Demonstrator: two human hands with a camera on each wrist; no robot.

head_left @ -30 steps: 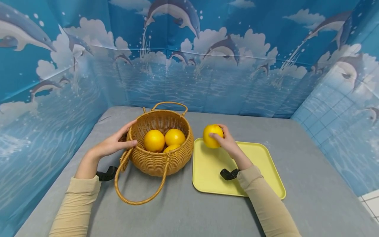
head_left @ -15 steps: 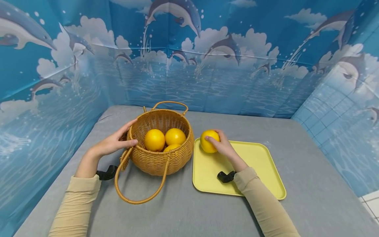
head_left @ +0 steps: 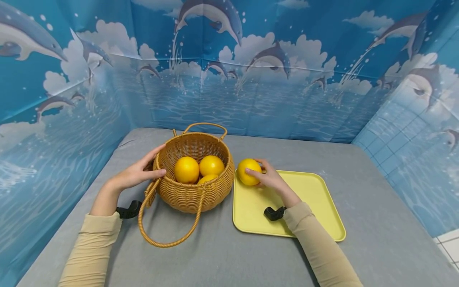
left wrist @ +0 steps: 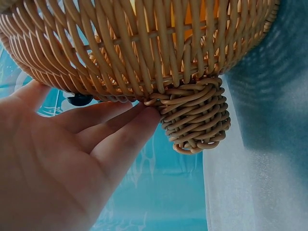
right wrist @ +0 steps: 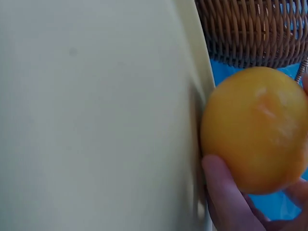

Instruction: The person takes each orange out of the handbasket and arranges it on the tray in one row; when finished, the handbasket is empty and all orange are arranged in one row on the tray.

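Note:
A round wicker basket point(head_left: 195, 191) point(left wrist: 159, 43) stands on the grey table and holds three yellow-orange fruits point(head_left: 187, 170). My left hand point(head_left: 138, 173) point(left wrist: 67, 159) rests against the basket's left side, fingers straight along the weave and thumb at the rim. My right hand point(head_left: 267, 178) grips a fourth orange fruit point(head_left: 249, 172) point(right wrist: 255, 127) at the far left corner of the yellow tray point(head_left: 315, 199) point(right wrist: 96, 120), close beside the basket. Whether the fruit touches the tray is unclear.
The basket's long loop handle point(head_left: 163, 235) lies on the table toward me. Blue dolphin-print backdrop walls point(head_left: 251, 79) close off the left, far and right sides. Bare grey tabletop point(head_left: 222, 259) stretches in front.
My right hand has brought the fruit down and to the left, from above the tray's far edge to its far left corner beside the basket. The left hand has stayed put.

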